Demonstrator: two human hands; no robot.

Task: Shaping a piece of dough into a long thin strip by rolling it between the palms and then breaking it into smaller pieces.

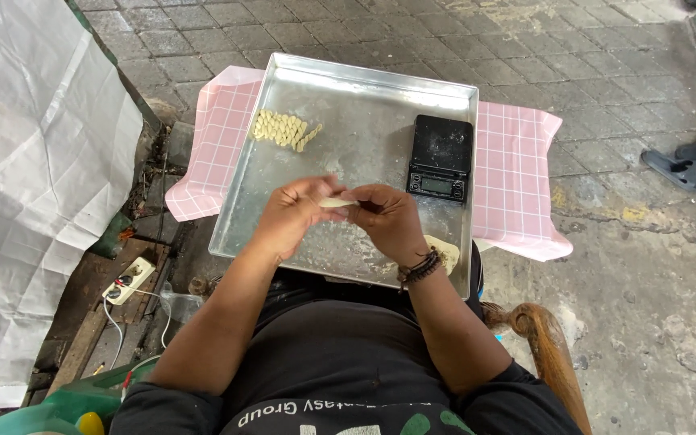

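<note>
Over a large metal tray (348,97), my left hand (296,213) and my right hand (388,217) together pinch a small strip of pale dough (333,202) between their fingertips. A row of several twisted dough pieces (283,129) lies at the tray's far left. A lump of pale dough (446,251) rests at the near right corner, partly hidden by my right wrist with its dark bead bracelets. A black digital scale (441,157) sits on the tray's right side.
The tray lies on a pink checked cloth (517,161) over a paved floor. A white sheet (34,161) hangs at the left, with a power strip (129,279) below it. Dark sandals (682,161) lie at the right, a wooden chair arm (549,346) beside me.
</note>
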